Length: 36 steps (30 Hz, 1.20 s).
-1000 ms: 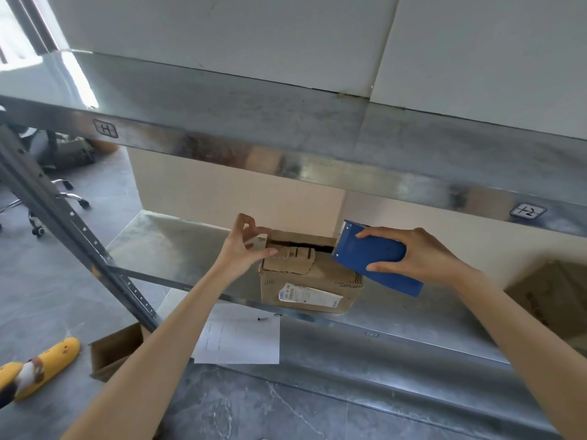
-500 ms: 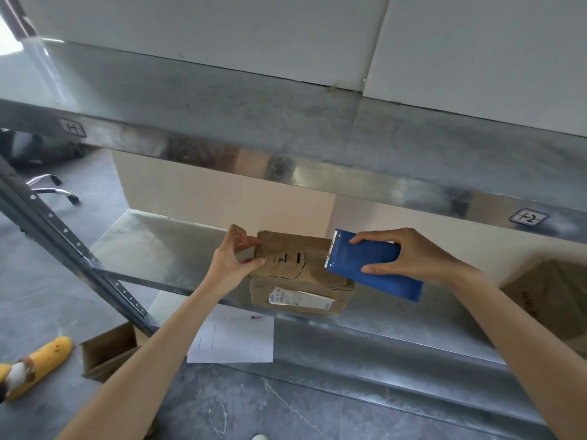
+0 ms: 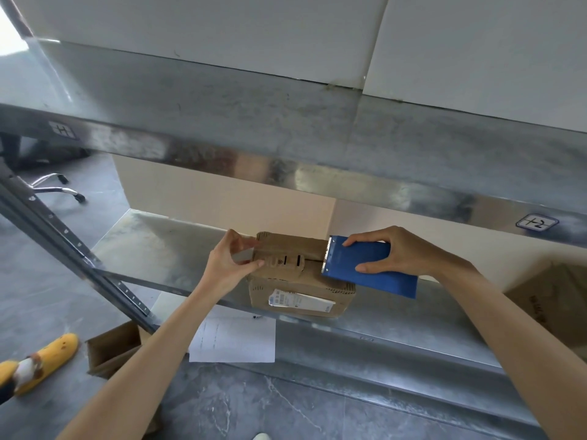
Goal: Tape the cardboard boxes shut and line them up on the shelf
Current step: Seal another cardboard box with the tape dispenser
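Box [image 3: 301, 282] lengthwise along shelf [image 3: 158, 249], dispenser [image 3: 349, 257] teeth leftward

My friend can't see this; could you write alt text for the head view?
Two hands tape a cardboard box on a metal shelf: the left hand pinches the tape end at its edge, the right hand holds a blue tape dispenser on top.

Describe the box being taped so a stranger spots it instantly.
Look at the lower metal shelf, near its front edge. The small cardboard box sits there, a blue tape dispenser on its top. Only it shows a white label on its front.
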Tool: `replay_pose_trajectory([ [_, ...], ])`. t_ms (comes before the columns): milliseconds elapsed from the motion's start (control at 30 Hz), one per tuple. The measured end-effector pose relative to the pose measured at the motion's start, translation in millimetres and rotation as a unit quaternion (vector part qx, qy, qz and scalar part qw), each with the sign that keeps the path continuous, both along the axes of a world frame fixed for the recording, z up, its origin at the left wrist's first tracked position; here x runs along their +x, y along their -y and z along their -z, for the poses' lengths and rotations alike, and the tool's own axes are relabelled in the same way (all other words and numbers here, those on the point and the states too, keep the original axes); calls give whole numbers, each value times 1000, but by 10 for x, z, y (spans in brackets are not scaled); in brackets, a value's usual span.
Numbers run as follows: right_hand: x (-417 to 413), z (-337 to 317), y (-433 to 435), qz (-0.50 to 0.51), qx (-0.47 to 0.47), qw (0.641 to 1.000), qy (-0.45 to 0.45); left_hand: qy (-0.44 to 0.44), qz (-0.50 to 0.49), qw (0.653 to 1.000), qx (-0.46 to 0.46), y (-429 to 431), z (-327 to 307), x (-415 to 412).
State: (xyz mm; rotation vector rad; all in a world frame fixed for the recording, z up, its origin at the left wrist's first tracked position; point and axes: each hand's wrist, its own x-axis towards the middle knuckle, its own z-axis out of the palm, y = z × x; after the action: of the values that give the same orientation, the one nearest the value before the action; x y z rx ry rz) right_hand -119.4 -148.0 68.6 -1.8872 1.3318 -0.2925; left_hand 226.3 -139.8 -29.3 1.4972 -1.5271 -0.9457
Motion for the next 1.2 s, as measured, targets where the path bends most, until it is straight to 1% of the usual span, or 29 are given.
replay_pose_trajectory([
  [67,8,-1,17,-5,4,1000,-3,-20,-1,999,35,19,-61,1],
  [167,12,7,41,-9,7,1000,-7,-80,-10,992,92,67,-137,41],
  [200,13,8,48,-11,6,1000,-9,-87,-20,991,101,83,-145,54],
  [333,6,16,59,-16,3,1000,-14,-90,-48,989,104,88,-168,28],
  [500,6,15,75,-22,4,999,-24,-145,-73,981,109,86,-115,-56],
  [567,9,16,76,-21,4,999,-25,-147,-82,981,102,92,-98,-60],
  [700,20,10,76,-21,6,999,-26,-116,-86,986,85,107,-69,-66],
  [867,14,13,84,-21,11,999,-23,-100,-93,988,71,126,-72,-58],
  [967,24,12,89,-18,13,999,-25,-84,-99,988,79,134,-21,-55],
  [1067,26,15,77,-16,12,999,-26,-99,-104,985,101,127,49,-49],
  [1200,39,16,69,-15,9,999,-29,-119,-107,981,108,105,58,-57],
])
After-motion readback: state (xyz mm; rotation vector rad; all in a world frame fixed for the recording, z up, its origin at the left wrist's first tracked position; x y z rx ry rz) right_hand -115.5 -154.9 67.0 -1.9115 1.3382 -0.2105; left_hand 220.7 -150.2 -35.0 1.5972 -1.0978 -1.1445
